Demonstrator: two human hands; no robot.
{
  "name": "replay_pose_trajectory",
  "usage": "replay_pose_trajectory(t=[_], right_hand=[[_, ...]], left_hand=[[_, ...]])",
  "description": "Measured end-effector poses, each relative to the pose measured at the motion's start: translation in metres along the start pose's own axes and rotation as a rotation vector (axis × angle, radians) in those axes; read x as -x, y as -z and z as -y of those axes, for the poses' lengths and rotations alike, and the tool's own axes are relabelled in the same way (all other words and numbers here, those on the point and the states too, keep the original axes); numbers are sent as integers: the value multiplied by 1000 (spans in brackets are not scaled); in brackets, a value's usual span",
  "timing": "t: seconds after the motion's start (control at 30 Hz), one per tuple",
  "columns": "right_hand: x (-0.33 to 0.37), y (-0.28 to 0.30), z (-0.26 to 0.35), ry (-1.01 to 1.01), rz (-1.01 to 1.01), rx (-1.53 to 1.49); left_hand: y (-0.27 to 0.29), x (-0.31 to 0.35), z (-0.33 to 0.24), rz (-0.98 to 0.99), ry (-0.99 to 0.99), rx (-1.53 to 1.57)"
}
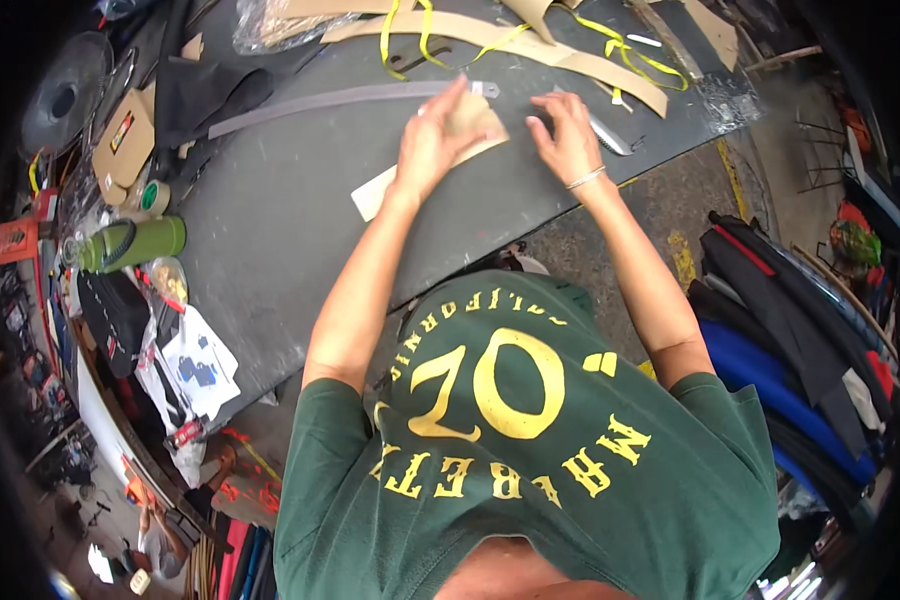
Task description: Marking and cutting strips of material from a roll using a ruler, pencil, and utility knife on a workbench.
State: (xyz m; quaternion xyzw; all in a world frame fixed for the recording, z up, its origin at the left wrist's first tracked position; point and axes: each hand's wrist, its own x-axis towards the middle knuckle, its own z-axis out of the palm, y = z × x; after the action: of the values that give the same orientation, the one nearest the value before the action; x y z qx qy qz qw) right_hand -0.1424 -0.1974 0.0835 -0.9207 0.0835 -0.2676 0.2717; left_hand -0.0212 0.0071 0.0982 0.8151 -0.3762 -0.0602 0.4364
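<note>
My left hand [432,148] rests over a tan cardboard piece [375,193] on the dark table, fingers stretched out and thumb apart. Part of the cardboard is hidden under that hand. Just beyond it lies a long, thin grey strip [320,103], ruler-like, with a hole at its right end by my left fingertips. To the right, my right hand [570,140] is open, its thumb apart from slightly bent fingers, and it holds nothing that I can see. Beside its outer edge lies a utility knife [610,136] with a grey handle.
Long cardboard strips [580,68] and yellow tape [490,45] lie along the far side of the table [280,200]. At left are black fabric [205,95], a tape roll [155,197], a green bottle [145,243] and printed sheets [202,365]. Fabric rolls [780,370] stand at right.
</note>
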Motion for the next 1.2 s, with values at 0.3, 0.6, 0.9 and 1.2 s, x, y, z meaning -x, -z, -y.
replay_pose_trajectory(t=[0.3, 0.6, 0.9, 1.2], right_hand=[[41, -65, 112, 255, 512, -22], [36, -75, 130, 259, 688, 313], [43, -135, 149, 668, 765, 148], [15, -137, 134, 491, 595, -292]], left_hand=[[119, 75, 44, -607, 222, 1180], [175, 229, 129, -819, 637, 406], [175, 242, 129, -947, 882, -105], [63, 190, 42, -344, 663, -704]])
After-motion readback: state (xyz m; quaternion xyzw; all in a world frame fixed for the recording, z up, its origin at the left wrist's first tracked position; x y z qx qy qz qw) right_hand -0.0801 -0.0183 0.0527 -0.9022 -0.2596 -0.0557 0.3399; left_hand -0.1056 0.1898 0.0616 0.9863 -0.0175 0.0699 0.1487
